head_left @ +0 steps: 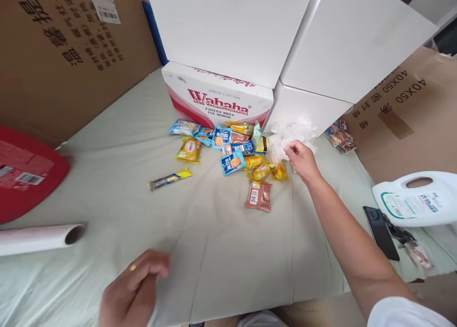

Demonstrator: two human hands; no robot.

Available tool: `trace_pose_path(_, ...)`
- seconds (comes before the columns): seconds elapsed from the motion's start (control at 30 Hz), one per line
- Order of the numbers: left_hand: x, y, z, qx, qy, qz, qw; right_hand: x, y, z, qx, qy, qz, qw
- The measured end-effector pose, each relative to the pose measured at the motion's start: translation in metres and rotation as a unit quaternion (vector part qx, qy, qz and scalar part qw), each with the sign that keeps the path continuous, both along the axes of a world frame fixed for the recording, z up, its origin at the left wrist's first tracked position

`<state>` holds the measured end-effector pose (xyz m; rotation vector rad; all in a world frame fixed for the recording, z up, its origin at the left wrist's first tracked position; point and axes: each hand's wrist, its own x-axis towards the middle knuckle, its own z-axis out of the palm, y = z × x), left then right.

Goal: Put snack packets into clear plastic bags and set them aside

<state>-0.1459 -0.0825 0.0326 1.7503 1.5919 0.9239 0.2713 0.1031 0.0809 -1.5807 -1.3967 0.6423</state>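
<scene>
- We are working at the clear plastic bags [291, 128], crumpled together on the far side of the table [228, 255], just right of the snack packets [221, 137] and before a white box [307, 101].
- Our right hand [299, 158] is reaching far and pinching at the near edge of the plastic, thumb and fingers drawn together.
- Our left hand [137, 284] is hovering near and left, blurred and loosely curled; we are seeing nothing in it, and cannot tell whether its fingertips are meeting.
- We are judging the step in hand to be getting hold of one bag; the next move is probably calling for separating a single layer and bringing the left hand over to help open it.
- The plastic is lying in a shapeless heap, so we are finding no sure long axis and no mouth facing any one way.
- Left of the packets, the slim bar [170, 179] is lying alone, its long axis running from near left to far right, its yellower end pointing right.
</scene>
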Motion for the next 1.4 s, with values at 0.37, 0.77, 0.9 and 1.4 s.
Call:
trace_pose_path(0.37,0.143,0.114,-0.012,-0.229,-0.512,-0.149,0.814,-0.006,-0.048,-0.029,-0.058,0.101,-0.132,0.984)
trace_pose_path(0.77,0.133,0.119,-0.017,-0.348,-0.536,-0.248,0.728,-0.048,0.003,-0.023,-0.062,-0.123,-0.045,0.989)
trace_pose_path(0.9,0.137,0.116,-0.018,-0.324,-0.533,-0.228,0.748,-0.068,-0.061,-0.021,0.031,-0.067,-0.058,0.996)
trace_pose_path(1.4,0.146,0.099,-0.029,-0.175,-0.400,-0.206,0.876,-0.119,-0.154,-0.048,0.002,-0.067,0.116,0.991)
